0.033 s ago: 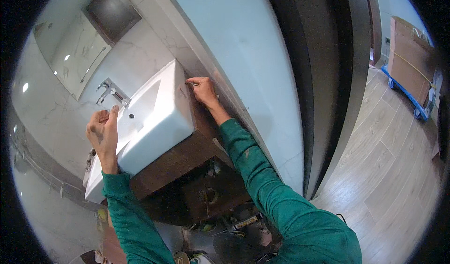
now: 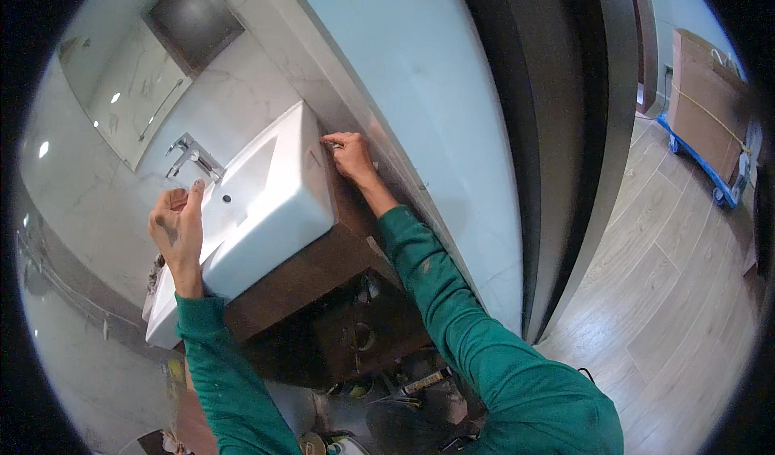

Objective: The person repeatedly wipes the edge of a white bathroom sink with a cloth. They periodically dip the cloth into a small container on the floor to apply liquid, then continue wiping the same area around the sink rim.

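Holds left grip [image 2: 178, 227] up near the basin [image 2: 270, 243], with thumb [image 2: 197, 188] raised and fingers [image 2: 167, 201] curled; reaches right grip [image 2: 349, 158] beside the basin's right wall, pointing index finger [image 2: 331, 139] toward it.

My green top [image 2: 557, 398] has long, wrinkly sleeves [image 2: 230, 382] and snug cuffs [image 2: 199, 316]. My right sleeve [image 2: 468, 318] has a pale little smudge [image 2: 425, 266].

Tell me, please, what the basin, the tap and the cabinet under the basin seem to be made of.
The basin looks like glazed ceramic: glossy white with smooth, rounded edges. The tap seems to be chromed metal, given its bright, mirror-like highlights. The cabinet may be wood or laminated board; its dark brown face leaves that open.
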Tool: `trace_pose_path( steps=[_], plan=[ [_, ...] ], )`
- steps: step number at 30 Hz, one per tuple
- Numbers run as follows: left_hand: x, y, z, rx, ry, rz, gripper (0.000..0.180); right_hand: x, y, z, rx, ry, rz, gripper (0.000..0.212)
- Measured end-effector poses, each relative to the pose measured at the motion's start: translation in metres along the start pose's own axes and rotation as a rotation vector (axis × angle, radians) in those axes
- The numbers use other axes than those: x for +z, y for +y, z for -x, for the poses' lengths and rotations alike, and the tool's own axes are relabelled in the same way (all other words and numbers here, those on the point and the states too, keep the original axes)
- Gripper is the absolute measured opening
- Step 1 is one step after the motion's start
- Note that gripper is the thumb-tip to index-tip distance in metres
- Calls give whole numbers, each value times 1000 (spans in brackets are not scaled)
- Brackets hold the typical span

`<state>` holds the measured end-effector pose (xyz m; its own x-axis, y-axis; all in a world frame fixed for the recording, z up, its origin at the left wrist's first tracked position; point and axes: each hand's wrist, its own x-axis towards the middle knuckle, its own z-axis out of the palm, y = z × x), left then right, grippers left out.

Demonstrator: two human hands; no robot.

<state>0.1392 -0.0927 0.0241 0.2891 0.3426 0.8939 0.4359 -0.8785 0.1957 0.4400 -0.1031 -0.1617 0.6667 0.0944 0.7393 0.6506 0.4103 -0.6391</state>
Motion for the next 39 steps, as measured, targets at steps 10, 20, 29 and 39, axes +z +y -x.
trace_pose_path(
  steps=[10, 20, 29, 39],
  plan=[
    [6, -9, -6, 28, 28, 10, 45, -59, -54, 91, -108, -29, -189, 42],
    [7, -14, -6, 9, 48, -34, 47, -90, -124, 134, -134, 5, -175, 38],
    [-1, -15, -10, 433, 426, -75, 41, -150, -264, 238, -103, -38, -185, 29],
    [-53, 25, 204, 72, -271, 510, 18, -148, -236, 257, 763, -138, -1250, 28]
  ],
)
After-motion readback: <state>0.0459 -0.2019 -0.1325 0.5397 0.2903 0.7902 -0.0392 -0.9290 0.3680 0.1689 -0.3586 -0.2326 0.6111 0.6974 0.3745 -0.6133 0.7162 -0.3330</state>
